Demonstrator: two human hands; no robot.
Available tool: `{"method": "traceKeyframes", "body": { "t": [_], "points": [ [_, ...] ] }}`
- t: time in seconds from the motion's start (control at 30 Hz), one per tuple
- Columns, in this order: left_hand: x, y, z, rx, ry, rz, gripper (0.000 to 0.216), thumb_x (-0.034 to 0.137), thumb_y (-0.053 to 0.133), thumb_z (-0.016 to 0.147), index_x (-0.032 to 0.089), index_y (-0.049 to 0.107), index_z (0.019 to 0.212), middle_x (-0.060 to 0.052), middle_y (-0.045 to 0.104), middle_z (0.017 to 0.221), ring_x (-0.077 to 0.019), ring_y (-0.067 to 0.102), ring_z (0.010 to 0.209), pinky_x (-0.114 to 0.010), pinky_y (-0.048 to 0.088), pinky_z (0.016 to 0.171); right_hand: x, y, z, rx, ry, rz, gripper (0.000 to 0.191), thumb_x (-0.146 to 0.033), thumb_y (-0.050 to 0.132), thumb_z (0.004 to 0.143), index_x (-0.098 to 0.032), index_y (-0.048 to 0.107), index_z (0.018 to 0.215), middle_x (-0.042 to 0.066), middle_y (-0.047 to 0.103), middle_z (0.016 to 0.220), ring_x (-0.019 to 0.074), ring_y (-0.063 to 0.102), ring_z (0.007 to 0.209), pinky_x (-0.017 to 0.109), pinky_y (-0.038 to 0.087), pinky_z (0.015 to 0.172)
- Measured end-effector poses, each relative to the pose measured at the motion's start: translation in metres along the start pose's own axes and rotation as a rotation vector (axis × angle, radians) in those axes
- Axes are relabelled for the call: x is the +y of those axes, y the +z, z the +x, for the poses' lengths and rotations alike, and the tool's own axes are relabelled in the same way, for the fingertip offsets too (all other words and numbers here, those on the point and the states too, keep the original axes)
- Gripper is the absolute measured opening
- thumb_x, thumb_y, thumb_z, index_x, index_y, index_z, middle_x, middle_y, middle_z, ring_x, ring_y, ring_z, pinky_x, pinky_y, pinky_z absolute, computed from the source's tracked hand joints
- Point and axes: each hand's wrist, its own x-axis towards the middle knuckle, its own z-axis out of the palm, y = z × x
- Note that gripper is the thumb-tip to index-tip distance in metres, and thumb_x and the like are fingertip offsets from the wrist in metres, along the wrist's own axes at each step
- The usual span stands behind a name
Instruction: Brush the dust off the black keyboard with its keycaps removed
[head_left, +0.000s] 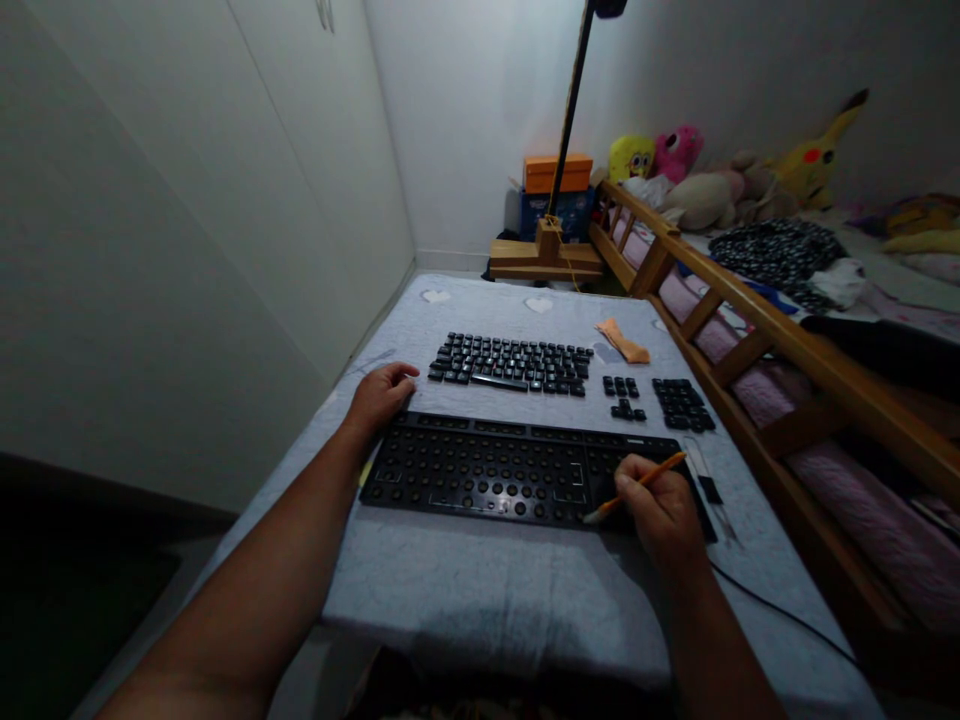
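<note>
Right hand [660, 508] sets a brush [667, 464] to the near edge of a keyboard base [480, 468]

In the head view, the black keyboard base lies slightly right of centre in the frame, its rows of round key seats uncovered. The right hand, right of centre, grasps the brush by its orange handle between thumb and fingers. The handle slants down to the left, and the pale bristles [595, 517] meet the base at its lower edge.

The left hand [381, 398] rests by the upper left corner of the base; its fingers are loosely spread, with nothing seen in their grasp. Whether it touches the base is hard to tell.

Above the base, mid-frame, a large block of black keycaps [517, 362] sits in keyboard order. Right of it are a small cluster of keys [620, 382], an arrow group [627, 411] and a number block [682, 404]. An orange cloth [624, 343] lies above the small cluster. Just right of the base is a thin tool [709, 490] with a black part, and a dark cable [787, 602] runs to the lower right.

All this is on a table [480, 570] with a pale blue cover. A wooden rail [720, 290] crosses the right side, with plush toys behind it at upper right, among them a yellow one [808, 172] and a pink one [679, 152].
</note>
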Motion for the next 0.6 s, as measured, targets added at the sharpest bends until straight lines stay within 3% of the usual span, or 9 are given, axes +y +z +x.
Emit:
{"method": "traceKeyframes", "body": {
  "t": [0.2, 0.37, 0.6],
  "points": [
    [-0.003, 0.001, 0.001, -0.006, 0.001, -0.028, 0.041, 0.039, 0.057, 0.072, 0.016, 0.071, 0.103, -0.001, 0.064, 0.071, -0.0176, 0.056, 0.066, -0.029, 0.041, 0.063, 0.006, 0.001, 0.001, 0.092, -0.024, -0.086, 0.029, -0.037, 0.049, 0.092, -0.021, 0.053, 0.068, -0.004, 0.043, 0.056, 0.0132, 0.043, 0.052, 0.026, 0.031, 0.049],
    [-0.004, 0.002, 0.001, -0.009, -0.004, -0.045, 0.042, 0.039, 0.057, 0.072, 0.015, 0.071, 0.104, -0.001, 0.063, 0.071, -0.0170, 0.055, 0.065, -0.028, 0.041, 0.062, -0.002, 0.001, 0.004, 0.026, -0.058, -0.140, 0.030, -0.035, 0.049, 0.089, -0.021, 0.051, 0.063, -0.004, 0.042, 0.052, 0.0125, 0.042, 0.048, 0.026, 0.030, 0.048],
    [-0.004, 0.002, 0.001, -0.006, 0.000, -0.034, 0.041, 0.040, 0.058, 0.072, 0.016, 0.071, 0.103, 0.000, 0.062, 0.069, -0.0179, 0.055, 0.065, -0.029, 0.041, 0.062, -0.001, 0.000, 0.001, -0.016, -0.010, -0.030, 0.031, -0.037, 0.050, 0.088, -0.022, 0.048, 0.061, -0.004, 0.040, 0.051, 0.0126, 0.040, 0.047, 0.025, 0.030, 0.046]
  ]
}}
